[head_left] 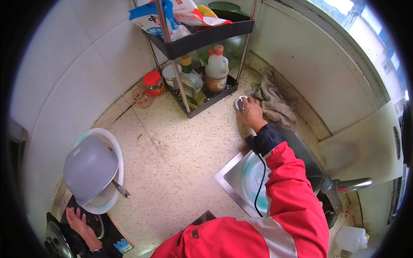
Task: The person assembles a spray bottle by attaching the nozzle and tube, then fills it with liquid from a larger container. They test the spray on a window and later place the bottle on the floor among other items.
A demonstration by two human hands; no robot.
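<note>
Reaching over the counter (pixel 172 148), your right hand (pixel 253 113) seems to grip a small round thing (pixel 240 102). Moving it needs a snug hold. Your left hand (pixel 81 225) is loose.

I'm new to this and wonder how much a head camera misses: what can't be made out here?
All in the head view:
Round white-rimmed thing: partly hidden by the right hand.
Basin in the sink: partly covered by the red sleeve.
White basin: inside mostly hidden by the grey tub.
Red-and-white bag: cut off by the top edge.
</note>
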